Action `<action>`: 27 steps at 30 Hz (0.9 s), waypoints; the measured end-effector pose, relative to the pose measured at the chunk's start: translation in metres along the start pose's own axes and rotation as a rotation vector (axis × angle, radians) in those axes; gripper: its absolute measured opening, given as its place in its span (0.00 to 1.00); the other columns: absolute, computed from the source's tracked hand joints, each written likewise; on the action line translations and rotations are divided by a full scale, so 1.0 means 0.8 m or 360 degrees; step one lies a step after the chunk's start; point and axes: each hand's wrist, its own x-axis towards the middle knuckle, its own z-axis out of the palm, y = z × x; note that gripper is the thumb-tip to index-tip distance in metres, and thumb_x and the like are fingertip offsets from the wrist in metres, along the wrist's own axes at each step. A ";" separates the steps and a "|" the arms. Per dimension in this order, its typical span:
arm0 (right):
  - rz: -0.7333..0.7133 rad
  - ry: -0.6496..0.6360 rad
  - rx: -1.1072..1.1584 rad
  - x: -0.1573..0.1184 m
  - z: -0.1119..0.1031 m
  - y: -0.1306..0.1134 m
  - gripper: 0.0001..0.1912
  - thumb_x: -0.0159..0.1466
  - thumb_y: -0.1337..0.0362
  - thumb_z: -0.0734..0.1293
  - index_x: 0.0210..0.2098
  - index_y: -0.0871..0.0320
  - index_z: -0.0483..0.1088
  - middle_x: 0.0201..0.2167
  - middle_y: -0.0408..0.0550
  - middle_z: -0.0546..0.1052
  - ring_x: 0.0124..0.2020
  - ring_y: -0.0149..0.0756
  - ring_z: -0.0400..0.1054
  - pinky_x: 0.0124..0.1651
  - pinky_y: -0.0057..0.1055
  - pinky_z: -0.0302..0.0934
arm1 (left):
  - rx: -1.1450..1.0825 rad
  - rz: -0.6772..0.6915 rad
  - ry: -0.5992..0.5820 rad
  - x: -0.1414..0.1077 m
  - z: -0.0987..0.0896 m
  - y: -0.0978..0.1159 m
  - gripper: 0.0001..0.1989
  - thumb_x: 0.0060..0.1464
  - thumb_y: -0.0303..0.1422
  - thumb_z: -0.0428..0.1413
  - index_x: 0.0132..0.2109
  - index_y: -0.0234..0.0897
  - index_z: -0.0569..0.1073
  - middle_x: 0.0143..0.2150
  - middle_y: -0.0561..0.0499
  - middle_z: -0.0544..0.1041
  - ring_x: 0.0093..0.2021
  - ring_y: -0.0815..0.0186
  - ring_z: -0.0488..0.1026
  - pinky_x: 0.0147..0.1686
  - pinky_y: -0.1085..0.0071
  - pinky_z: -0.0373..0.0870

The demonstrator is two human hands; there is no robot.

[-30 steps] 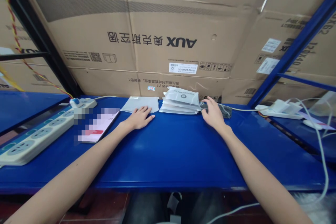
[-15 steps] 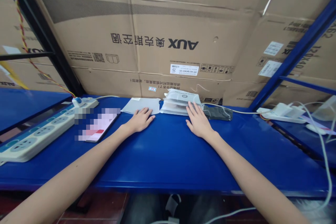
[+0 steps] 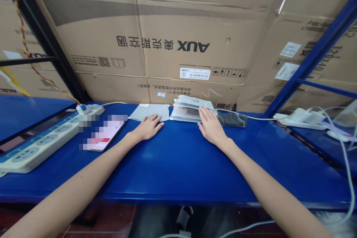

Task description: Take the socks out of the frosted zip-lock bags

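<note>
- We find the left hand (image 3: 149, 127) open and palm down on the shelf, fingers extended, gripping nothing, its fingertips at the lower edge of a flat translucent sheet (image 3: 149, 112).
- We find the right hand (image 3: 212, 128) likewise open and flat, not closed on anything, its fingers laid against the front of a stack of white plastic pouches (image 3: 189, 111).
- The stack lies on the blue steel shelf (image 3: 178, 178), just beside the sheet and between the two hands.
- A dark grey folded item (image 3: 232, 119) lies just right of the stack; its material we cannot determine.
- A smartphone (image 3: 104, 134), its screen obscured by pixelation, lies left of the left hand, beside a white power strip (image 3: 39, 148).
- A second power strip (image 3: 295, 121) stands at far right.
- Cardboard cartons marked AUX (image 3: 167, 26) stand behind the shelf.
</note>
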 end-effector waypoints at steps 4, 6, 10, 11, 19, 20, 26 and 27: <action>-0.0223 0.0074 0.0059 -0.003 -0.008 -0.008 0.26 0.69 0.68 0.53 0.64 0.67 0.58 0.65 0.59 0.62 0.68 0.45 0.51 0.69 0.47 0.46 | -0.0021 -0.0007 -0.0011 0.002 0.000 -0.004 0.32 0.66 0.48 0.33 0.69 0.35 0.53 0.71 0.40 0.51 0.71 0.53 0.46 0.66 0.51 0.43; -0.0345 0.0243 0.0112 -0.004 -0.009 -0.011 0.24 0.67 0.72 0.54 0.61 0.64 0.63 0.61 0.58 0.68 0.64 0.44 0.58 0.66 0.47 0.53 | -0.0026 -0.0005 0.0000 0.002 0.001 -0.005 0.32 0.66 0.47 0.33 0.69 0.35 0.53 0.71 0.39 0.51 0.71 0.52 0.46 0.66 0.50 0.44; -0.0619 0.0819 0.0246 -0.007 -0.014 -0.018 0.21 0.65 0.78 0.56 0.51 0.59 0.72 0.46 0.55 0.79 0.53 0.42 0.72 0.50 0.39 0.68 | -0.0050 0.0047 0.0107 0.003 0.004 -0.007 0.30 0.66 0.46 0.34 0.66 0.35 0.58 0.69 0.38 0.57 0.70 0.51 0.50 0.64 0.47 0.48; -0.0672 0.0932 0.0291 -0.008 -0.017 -0.021 0.21 0.64 0.79 0.57 0.50 0.59 0.73 0.44 0.54 0.80 0.50 0.41 0.73 0.47 0.38 0.69 | -0.0065 0.0072 0.0141 0.004 0.005 -0.009 0.29 0.66 0.46 0.35 0.64 0.35 0.60 0.68 0.38 0.59 0.69 0.50 0.52 0.64 0.47 0.50; -0.0989 0.0780 0.0707 -0.019 -0.049 -0.057 0.17 0.61 0.80 0.61 0.41 0.56 0.75 0.39 0.47 0.82 0.53 0.43 0.72 0.49 0.43 0.67 | -0.0343 0.0203 0.0499 0.016 0.012 -0.032 0.23 0.64 0.40 0.40 0.57 0.32 0.67 0.61 0.37 0.68 0.64 0.52 0.61 0.62 0.50 0.57; -0.1001 0.0702 0.0750 -0.019 -0.049 -0.058 0.17 0.61 0.79 0.61 0.40 0.56 0.75 0.39 0.46 0.82 0.54 0.44 0.71 0.50 0.44 0.67 | -0.0359 0.0195 0.0541 0.016 0.008 -0.033 0.23 0.64 0.38 0.40 0.56 0.31 0.68 0.60 0.36 0.68 0.63 0.53 0.63 0.61 0.52 0.58; -0.0921 0.0308 0.0803 -0.020 -0.034 -0.051 0.19 0.61 0.79 0.61 0.41 0.53 0.77 0.40 0.46 0.82 0.57 0.45 0.68 0.53 0.48 0.66 | -0.0490 0.0223 0.0693 0.001 -0.027 -0.004 0.22 0.65 0.39 0.39 0.49 0.32 0.73 0.50 0.41 0.77 0.51 0.56 0.74 0.52 0.58 0.70; -0.0892 0.0263 0.0777 -0.021 -0.031 -0.051 0.20 0.61 0.80 0.61 0.43 0.53 0.77 0.43 0.46 0.81 0.58 0.45 0.67 0.54 0.49 0.66 | -0.0547 0.0295 0.0678 -0.006 -0.032 0.007 0.22 0.65 0.41 0.40 0.48 0.33 0.74 0.49 0.41 0.78 0.50 0.55 0.75 0.50 0.59 0.71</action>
